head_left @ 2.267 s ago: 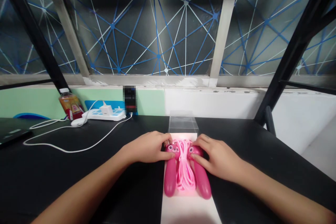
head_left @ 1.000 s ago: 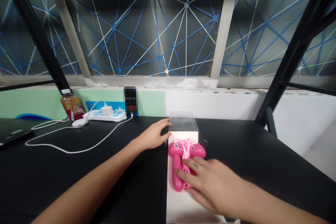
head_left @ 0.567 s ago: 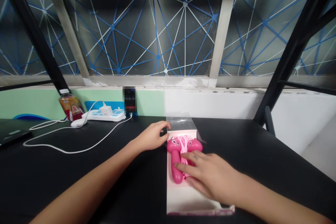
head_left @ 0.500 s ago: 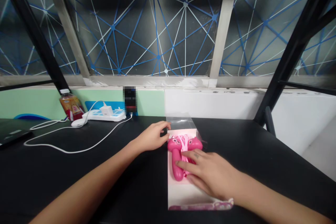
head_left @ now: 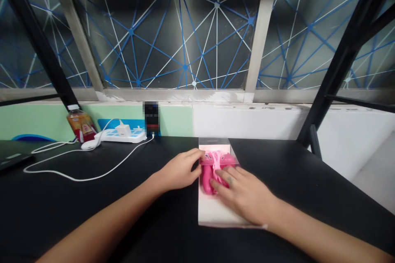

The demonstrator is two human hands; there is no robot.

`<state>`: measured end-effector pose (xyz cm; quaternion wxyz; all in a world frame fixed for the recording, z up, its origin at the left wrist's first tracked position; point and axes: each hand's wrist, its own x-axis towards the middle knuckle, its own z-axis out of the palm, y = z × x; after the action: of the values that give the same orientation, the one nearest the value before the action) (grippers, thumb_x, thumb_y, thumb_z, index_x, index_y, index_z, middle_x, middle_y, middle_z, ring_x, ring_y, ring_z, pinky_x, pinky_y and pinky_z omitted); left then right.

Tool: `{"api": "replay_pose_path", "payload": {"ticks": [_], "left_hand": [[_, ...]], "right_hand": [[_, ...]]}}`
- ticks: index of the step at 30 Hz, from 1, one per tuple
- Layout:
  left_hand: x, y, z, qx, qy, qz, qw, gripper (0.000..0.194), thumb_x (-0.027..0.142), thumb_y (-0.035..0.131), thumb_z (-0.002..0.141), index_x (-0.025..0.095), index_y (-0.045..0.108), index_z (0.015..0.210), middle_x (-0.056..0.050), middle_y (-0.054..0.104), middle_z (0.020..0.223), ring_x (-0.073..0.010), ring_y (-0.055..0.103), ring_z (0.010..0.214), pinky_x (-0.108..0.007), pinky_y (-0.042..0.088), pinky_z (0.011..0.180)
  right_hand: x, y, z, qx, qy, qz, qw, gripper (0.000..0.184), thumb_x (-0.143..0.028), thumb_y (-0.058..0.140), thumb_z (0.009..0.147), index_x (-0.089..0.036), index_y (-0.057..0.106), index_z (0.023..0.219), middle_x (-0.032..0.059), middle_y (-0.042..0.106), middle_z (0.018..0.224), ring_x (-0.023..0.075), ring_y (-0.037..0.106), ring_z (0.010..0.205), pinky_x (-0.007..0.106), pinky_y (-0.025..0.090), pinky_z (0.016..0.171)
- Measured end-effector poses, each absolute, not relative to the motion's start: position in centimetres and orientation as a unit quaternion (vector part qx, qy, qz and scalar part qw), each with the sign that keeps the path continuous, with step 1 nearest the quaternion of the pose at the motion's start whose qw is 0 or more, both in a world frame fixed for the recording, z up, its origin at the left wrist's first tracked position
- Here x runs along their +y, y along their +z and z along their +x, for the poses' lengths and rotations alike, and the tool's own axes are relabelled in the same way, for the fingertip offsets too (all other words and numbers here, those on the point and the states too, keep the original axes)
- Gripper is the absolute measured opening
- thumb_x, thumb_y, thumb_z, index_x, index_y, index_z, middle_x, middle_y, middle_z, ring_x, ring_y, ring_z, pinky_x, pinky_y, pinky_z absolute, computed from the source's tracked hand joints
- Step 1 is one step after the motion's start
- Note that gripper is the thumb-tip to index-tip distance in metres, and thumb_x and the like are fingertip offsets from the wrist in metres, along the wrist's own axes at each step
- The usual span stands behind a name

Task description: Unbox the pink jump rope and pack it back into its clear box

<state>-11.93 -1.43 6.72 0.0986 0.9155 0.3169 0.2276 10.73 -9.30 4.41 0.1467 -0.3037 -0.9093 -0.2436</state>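
A pink skipping rope [head_left: 216, 163] with cartoon-faced pink handles lies coiled on a white card tray [head_left: 214, 211], and a clear plastic sleeve [head_left: 215, 144] now covers its far part. The rope seems to show through the plastic. My left hand [head_left: 179, 170] grips the sleeve's left edge with its fingertips. My right hand [head_left: 243, 191] lies spread over the near handles and rope, its fingers apart, and hides part of them.
A white power strip [head_left: 120, 135] with a charger and white cable, a juice bottle [head_left: 80, 124], and a dark flat device [head_left: 12, 159] stand on the black table [head_left: 92, 213]. A black metal post [head_left: 339, 70] stands at the right.
The tray with the rope has slid away from me into the clear sleeve, and my right hand has moved forward with it. My left hand stays at the sleeve's edge.
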Motion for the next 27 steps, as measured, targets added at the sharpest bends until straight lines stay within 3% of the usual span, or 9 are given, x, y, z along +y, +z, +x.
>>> {"api": "replay_pose_path", "payload": {"ticks": [3,5,11,21,24,27], "left_hand": [[-1.3,6.6,-12.1,0.317,0.222,0.917,0.096,0.026,0.016,0.048,0.09,0.023,0.06,0.111,-0.006,0.063,0.111,-0.0202,0.062,0.099,-0.031,0.051,0.085],[-1.2,6.5,-12.2,0.319,0.22,0.917,0.094,0.029,0.016,0.048,0.089,0.023,0.058,0.115,-0.006,0.063,0.113,-0.0204,0.062,0.099,-0.031,0.051,0.085],[-1.3,6.3,-12.1,0.311,0.23,0.916,0.106,0.032,0.012,0.046,0.088,0.024,0.058,0.114,-0.006,0.061,0.117,-0.0191,0.062,0.099,-0.03,0.052,0.084],[-1.7,6.8,-11.8,0.302,0.226,0.921,0.102,0.024,0.01,0.044,0.09,0.022,0.06,0.104,-0.005,0.062,0.107,-0.0181,0.062,0.096,-0.029,0.051,0.081],[-1.5,6.9,-12.1,0.298,0.221,0.923,0.1,0.02,0.011,0.044,0.091,0.021,0.059,0.099,-0.004,0.063,0.106,-0.017,0.061,0.093,-0.028,0.05,0.08],[-1.3,7.1,-12.4,0.292,0.218,0.924,0.113,0.015,0.016,0.047,0.092,0.022,0.06,0.099,-0.004,0.063,0.109,-0.0172,0.061,0.097,-0.029,0.049,0.083]], "right_hand": [[-11.2,4.9,10.4,-0.957,-0.107,-0.206,0.172,0.029,-0.04,0.049,0.099,-0.022,0.065,0.115,0.0059,0.069,0.105,0.0205,0.062,0.096,0.036,0.048,0.089],[-12.2,5.1,10.2,-0.976,-0.048,-0.167,0.129,0.032,-0.045,0.051,0.097,-0.022,0.064,0.116,0.0029,0.069,0.106,0.0189,0.062,0.097,0.032,0.049,0.088],[-12.5,5.0,10.1,-0.962,0.027,-0.249,0.107,0.039,-0.053,0.052,0.094,-0.024,0.065,0.117,0.0051,0.066,0.119,0.0229,0.059,0.11,0.038,0.044,0.099],[-10.7,4.8,11.1,-0.921,0.026,-0.369,0.122,0.044,-0.045,0.054,0.094,-0.023,0.058,0.133,0.013,0.061,0.132,0.0306,0.056,0.12,0.048,0.044,0.101],[-10.8,5.4,12.1,-0.929,0.045,-0.349,0.113,0.05,-0.042,0.06,0.09,-0.027,0.053,0.138,0.0106,0.056,0.139,0.0292,0.056,0.122,0.046,0.043,0.103],[-10.3,6.2,13.0,-0.923,0.024,-0.351,0.154,0.038,-0.029,0.055,0.093,-0.027,0.058,0.131,0.0059,0.065,0.127,0.0231,0.062,0.113,0.043,0.046,0.101]]}}
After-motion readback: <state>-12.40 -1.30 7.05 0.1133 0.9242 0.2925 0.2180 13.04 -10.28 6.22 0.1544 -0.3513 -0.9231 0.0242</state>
